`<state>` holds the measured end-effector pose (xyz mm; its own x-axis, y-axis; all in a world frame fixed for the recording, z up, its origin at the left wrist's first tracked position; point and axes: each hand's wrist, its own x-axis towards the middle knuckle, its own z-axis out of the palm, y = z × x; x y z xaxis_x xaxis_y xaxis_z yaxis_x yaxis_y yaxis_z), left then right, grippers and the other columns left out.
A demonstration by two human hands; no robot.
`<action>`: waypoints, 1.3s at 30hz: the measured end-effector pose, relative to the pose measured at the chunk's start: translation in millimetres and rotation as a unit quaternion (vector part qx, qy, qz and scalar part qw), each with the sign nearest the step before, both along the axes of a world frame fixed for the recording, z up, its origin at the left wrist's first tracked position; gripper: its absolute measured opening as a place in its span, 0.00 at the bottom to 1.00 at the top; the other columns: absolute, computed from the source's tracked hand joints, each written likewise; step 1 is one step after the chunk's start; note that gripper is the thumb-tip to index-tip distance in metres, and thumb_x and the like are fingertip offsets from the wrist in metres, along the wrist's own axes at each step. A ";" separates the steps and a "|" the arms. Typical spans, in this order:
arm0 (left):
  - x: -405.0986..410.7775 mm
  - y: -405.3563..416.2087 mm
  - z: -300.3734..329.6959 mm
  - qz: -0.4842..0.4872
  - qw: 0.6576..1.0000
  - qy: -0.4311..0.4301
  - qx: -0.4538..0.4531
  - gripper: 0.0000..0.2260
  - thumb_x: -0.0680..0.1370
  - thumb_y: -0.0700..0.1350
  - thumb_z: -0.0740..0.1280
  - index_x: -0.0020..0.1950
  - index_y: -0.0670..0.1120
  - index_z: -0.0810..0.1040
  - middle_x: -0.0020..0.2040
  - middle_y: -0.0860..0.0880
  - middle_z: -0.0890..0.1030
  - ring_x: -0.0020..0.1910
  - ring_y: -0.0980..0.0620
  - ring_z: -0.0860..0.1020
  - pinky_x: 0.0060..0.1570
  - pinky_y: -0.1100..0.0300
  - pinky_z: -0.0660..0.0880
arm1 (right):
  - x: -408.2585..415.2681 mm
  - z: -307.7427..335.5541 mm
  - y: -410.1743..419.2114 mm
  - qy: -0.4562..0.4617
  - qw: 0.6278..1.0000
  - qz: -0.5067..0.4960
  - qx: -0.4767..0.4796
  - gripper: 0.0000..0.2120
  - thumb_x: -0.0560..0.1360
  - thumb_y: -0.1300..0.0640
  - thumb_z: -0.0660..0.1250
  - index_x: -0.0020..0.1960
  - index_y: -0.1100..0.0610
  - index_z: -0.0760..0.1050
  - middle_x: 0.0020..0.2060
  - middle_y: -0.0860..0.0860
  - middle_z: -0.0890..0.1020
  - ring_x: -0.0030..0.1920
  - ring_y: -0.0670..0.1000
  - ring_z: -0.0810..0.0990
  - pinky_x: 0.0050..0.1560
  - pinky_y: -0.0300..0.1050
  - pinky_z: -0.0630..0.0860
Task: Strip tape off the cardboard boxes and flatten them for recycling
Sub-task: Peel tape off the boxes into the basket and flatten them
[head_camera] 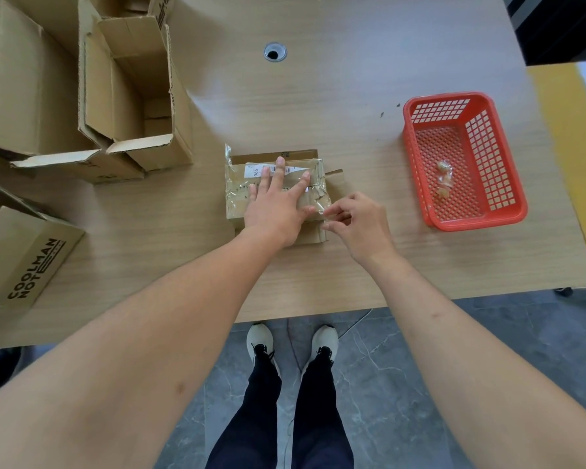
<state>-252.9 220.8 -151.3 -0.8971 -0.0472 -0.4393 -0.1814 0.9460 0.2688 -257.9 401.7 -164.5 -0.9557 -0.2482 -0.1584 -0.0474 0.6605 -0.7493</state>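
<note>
- We press our left hand (274,204) flat, fingers spread, on the small flattened box (278,189) lying on the table (318,106), left of the red basket (460,160).
- Our right hand (356,221) pinches a strip of clear tape (318,211) at the box's right edge.
- Crumpled tape bits (443,179) lie inside the basket.
- Open boxes (129,93) stand far left of the basket; a box printed "COOLMAN" (24,262) lies nearer us.

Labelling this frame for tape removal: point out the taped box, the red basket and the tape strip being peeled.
taped box (237,192), head view, left top face.
red basket (416,184), head view, left rim.
tape strip (319,211), head view, lifted end.
</note>
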 end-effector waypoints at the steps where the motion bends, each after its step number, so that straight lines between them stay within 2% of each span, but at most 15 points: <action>1: -0.4 -0.5 1.1 0.002 1.000 -0.002 0.002 0.29 0.83 0.63 0.56 0.82 0.65 0.49 0.83 0.49 0.36 0.82 0.43 0.39 0.80 0.42 0.45 | -1.0 -1.9 -2.5 0.028 0.999 0.000 0.016 0.09 0.68 0.64 0.81 0.47 0.57 0.86 0.43 0.49 0.80 0.39 0.46 0.80 0.47 0.46 0.81; 4: 0.5 -1.5 1.0 0.002 1.000 -0.001 0.003 0.28 0.83 0.63 0.56 0.82 0.65 0.48 0.83 0.50 0.36 0.82 0.43 0.39 0.80 0.43 0.45 | 0.9 -4.4 -7.1 0.095 0.994 0.007 0.060 0.05 0.72 0.64 0.78 0.46 0.56 0.87 0.42 0.50 0.82 0.41 0.51 0.81 0.44 0.54 0.81; 9: 0.8 -3.2 -1.4 -0.005 1.000 0.000 0.004 0.28 0.84 0.62 0.56 0.81 0.65 0.47 0.83 0.50 0.35 0.82 0.43 0.39 0.80 0.43 0.44 | -4.2 9.9 -1.2 0.056 0.991 -0.047 0.114 0.04 0.76 0.59 0.74 0.44 0.50 0.83 0.42 0.46 0.84 0.46 0.52 0.82 0.45 0.46 0.75; 12: 0.6 -3.6 -2.6 -0.006 1.000 0.002 0.004 0.28 0.84 0.62 0.56 0.81 0.65 0.47 0.82 0.50 0.35 0.82 0.43 0.38 0.80 0.43 0.43 | -8.6 14.8 0.3 -0.013 0.992 -0.124 0.019 0.07 0.76 0.61 0.73 0.43 0.51 0.80 0.46 0.46 0.86 0.47 0.49 0.84 0.53 0.45 0.78; 14: 1.6 -3.4 -3.2 -0.009 1.000 0.003 0.003 0.28 0.84 0.62 0.56 0.81 0.66 0.47 0.82 0.50 0.35 0.82 0.43 0.38 0.80 0.43 0.43 | -9.8 14.5 -3.9 -0.047 0.980 -0.186 -0.045 0.08 0.75 0.62 0.74 0.41 0.52 0.79 0.48 0.45 0.86 0.45 0.47 0.86 0.55 0.48 0.82; 18: 4.6 -5.6 -3.7 -0.018 1.000 0.003 0.008 0.28 0.84 0.62 0.56 0.81 0.66 0.47 0.82 0.50 0.35 0.82 0.44 0.38 0.80 0.44 0.43 | -14.9 14.2 -19.1 -0.072 0.920 -0.346 -0.167 0.08 0.75 0.65 0.73 0.40 0.54 0.81 0.36 0.50 0.86 0.36 0.49 0.87 0.46 0.53 0.86; 21: 6.5 -10.1 -4.8 -0.031 0.999 0.006 0.010 0.29 0.84 0.63 0.56 0.81 0.66 0.47 0.82 0.51 0.35 0.82 0.45 0.37 0.80 0.45 0.42 | -19.7 9.5 -27.3 -0.061 0.902 -0.391 -0.169 0.09 0.73 0.64 0.74 0.38 0.52 0.82 0.31 0.50 0.85 0.33 0.49 0.86 0.45 0.54 0.86; 24: 8.0 -12.9 -4.9 -0.039 0.999 0.003 0.011 0.29 0.84 0.63 0.55 0.81 0.66 0.46 0.82 0.51 0.34 0.82 0.46 0.37 0.80 0.46 0.41 | -20.5 10.9 -29.1 -0.012 0.931 -0.348 -0.111 0.05 0.71 0.59 0.75 0.38 0.50 0.84 0.32 0.47 0.86 0.35 0.48 0.86 0.48 0.54 0.84; 28: 7.1 -13.2 -4.3 -0.044 0.999 -0.002 0.004 0.29 0.84 0.63 0.55 0.81 0.66 0.46 0.82 0.50 0.35 0.82 0.45 0.38 0.80 0.45 0.43 | -10.0 18.7 -32.0 0.099 0.983 -0.153 -0.011 0.03 0.72 0.59 0.75 0.44 0.56 0.87 0.40 0.50 0.88 0.41 0.50 0.86 0.49 0.50 0.81; 30: 6.6 -12.9 -2.6 -0.049 0.999 -0.006 0.001 0.28 0.84 0.63 0.55 0.81 0.65 0.46 0.82 0.50 0.35 0.82 0.44 0.38 0.80 0.44 0.43 | 0.4 16.4 -33.8 0.149 0.987 -0.058 0.020 0.02 0.71 0.62 0.74 0.43 0.59 0.86 0.41 0.54 0.88 0.40 0.54 0.86 0.46 0.51 0.82; 31: 6.4 -13.1 -1.6 -0.050 0.999 -0.009 0.000 0.28 0.84 0.63 0.55 0.81 0.65 0.47 0.82 0.50 0.34 0.82 0.44 0.38 0.80 0.44 0.43 | 5.5 13.0 -33.2 0.161 0.986 -0.025 0.039 0.04 0.69 0.63 0.75 0.44 0.60 0.86 0.43 0.55 0.88 0.42 0.54 0.86 0.48 0.50 0.82; 33: 6.5 -14.1 -0.1 -0.051 0.999 -0.015 0.001 0.29 0.83 0.63 0.55 0.81 0.65 0.46 0.82 0.50 0.34 0.82 0.44 0.38 0.80 0.44 0.43 | 13.4 6.5 -29.2 0.135 0.989 0.007 0.065 0.09 0.69 0.63 0.76 0.49 0.61 0.87 0.52 0.56 0.87 0.52 0.53 0.86 0.58 0.45 0.80; 35: 6.7 -14.0 1.9 -0.055 0.998 -0.019 0.002 0.29 0.83 0.64 0.55 0.81 0.65 0.46 0.82 0.49 0.34 0.82 0.44 0.38 0.80 0.43 0.43 | 19.1 4.5 -23.3 0.098 0.991 0.027 0.084 0.10 0.71 0.61 0.76 0.52 0.60 0.87 0.57 0.55 0.86 0.57 0.52 0.84 0.64 0.41 0.75; 37: 6.5 -14.2 4.4 -0.054 0.998 -0.017 0.008 0.29 0.83 0.62 0.57 0.82 0.64 0.47 0.82 0.49 0.35 0.82 0.43 0.38 0.80 0.43 0.44 | 21.8 8.0 -19.5 0.086 0.991 0.027 0.096 0.06 0.73 0.62 0.76 0.50 0.59 0.87 0.54 0.52 0.86 0.55 0.52 0.84 0.61 0.37 0.73; 39: 5.7 -15.3 5.7 -0.045 0.999 -0.014 0.027 0.28 0.84 0.61 0.58 0.82 0.64 0.50 0.83 0.49 0.37 0.82 0.43 0.39 0.80 0.43 0.44 | 21.3 16.0 -20.0 0.061 0.995 -0.011 0.083 0.03 0.76 0.62 0.74 0.48 0.56 0.85 0.48 0.49 0.87 0.49 0.51 0.84 0.52 0.34 0.71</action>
<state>-247.2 205.5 -145.6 -0.8845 0.0564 -0.4632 -0.1050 0.9431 0.3155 -236.6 381.7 -148.5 -0.9751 -0.2080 -0.0771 -0.1166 0.7764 -0.6194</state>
